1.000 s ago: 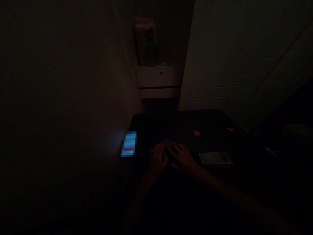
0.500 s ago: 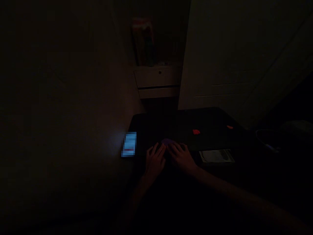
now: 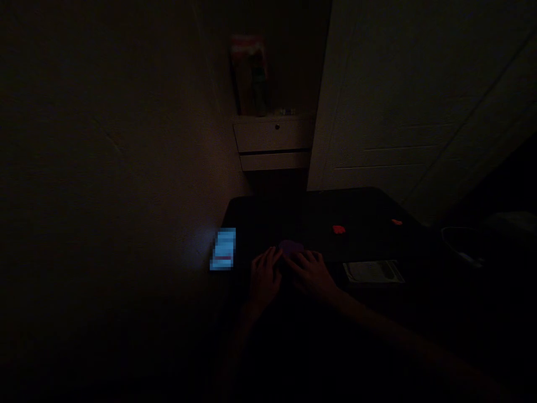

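Observation:
In the dim light a flat purple piece [image 3: 291,247], soft-looking and rounded, lies at the near part of the dark table [image 3: 293,212]. My left hand [image 3: 265,274] grips its left edge with bent fingertips. From the other side, the fingers of my right hand [image 3: 309,270] close on its lower right edge. Its material is too dark to make out. Beyond my right hand lies a small red lump [image 3: 339,229]. A smaller orange lump [image 3: 396,222] sits farther right.
A lit phone-like screen [image 3: 224,249], blurred out, stands at the table's left edge by the wall [image 3: 146,168]. A pale flat packet or sheet [image 3: 373,272] lies right of my right hand. Behind are a drawer unit [image 3: 274,137] and a pale panel [image 3: 377,112].
My right fingers have drawn back toward me off the purple piece's top, so more of it shows. My left hand stays at its left edge. The view has shifted slightly.

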`<state>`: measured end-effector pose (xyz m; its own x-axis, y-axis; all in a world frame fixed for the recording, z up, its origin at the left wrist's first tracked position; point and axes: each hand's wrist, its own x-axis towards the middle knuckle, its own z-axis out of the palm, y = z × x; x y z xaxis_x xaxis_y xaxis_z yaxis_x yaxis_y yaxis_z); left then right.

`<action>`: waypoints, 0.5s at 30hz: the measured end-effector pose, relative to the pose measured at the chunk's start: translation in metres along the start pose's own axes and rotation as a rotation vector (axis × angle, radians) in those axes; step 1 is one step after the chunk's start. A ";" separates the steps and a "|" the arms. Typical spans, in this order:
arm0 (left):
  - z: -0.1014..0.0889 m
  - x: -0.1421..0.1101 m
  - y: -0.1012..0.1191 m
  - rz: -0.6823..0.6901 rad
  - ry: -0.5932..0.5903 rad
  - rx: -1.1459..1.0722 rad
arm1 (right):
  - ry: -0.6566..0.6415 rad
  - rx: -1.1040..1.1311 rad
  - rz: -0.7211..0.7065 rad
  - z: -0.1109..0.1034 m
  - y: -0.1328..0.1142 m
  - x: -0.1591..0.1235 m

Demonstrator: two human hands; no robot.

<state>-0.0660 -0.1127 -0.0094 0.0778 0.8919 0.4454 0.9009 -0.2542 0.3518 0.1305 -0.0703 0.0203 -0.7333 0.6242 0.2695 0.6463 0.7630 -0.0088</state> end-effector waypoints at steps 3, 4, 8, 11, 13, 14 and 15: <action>-0.001 0.000 0.001 -0.020 -0.009 -0.010 | -0.020 -0.027 0.018 -0.006 -0.005 0.003; -0.001 0.000 0.001 -0.020 -0.013 -0.016 | -0.024 -0.033 0.018 -0.007 -0.006 0.004; -0.004 0.002 0.003 -0.022 -0.034 -0.043 | -0.023 -0.032 0.021 -0.007 -0.007 0.006; -0.007 0.007 0.005 -0.031 -0.068 -0.030 | -0.011 -0.006 0.017 -0.005 -0.004 0.005; -0.008 0.012 0.007 -0.007 -0.102 0.006 | 0.005 0.027 -0.002 -0.004 0.000 0.003; -0.008 0.014 0.008 0.014 -0.122 0.028 | 0.016 0.048 -0.014 -0.003 0.003 0.002; -0.008 0.015 0.008 0.034 -0.142 0.049 | 0.030 0.070 -0.022 -0.004 0.007 0.002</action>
<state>-0.0607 -0.1040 0.0068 0.1646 0.9280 0.3341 0.9164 -0.2692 0.2963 0.1344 -0.0645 0.0242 -0.7400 0.6024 0.2992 0.6128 0.7872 -0.0694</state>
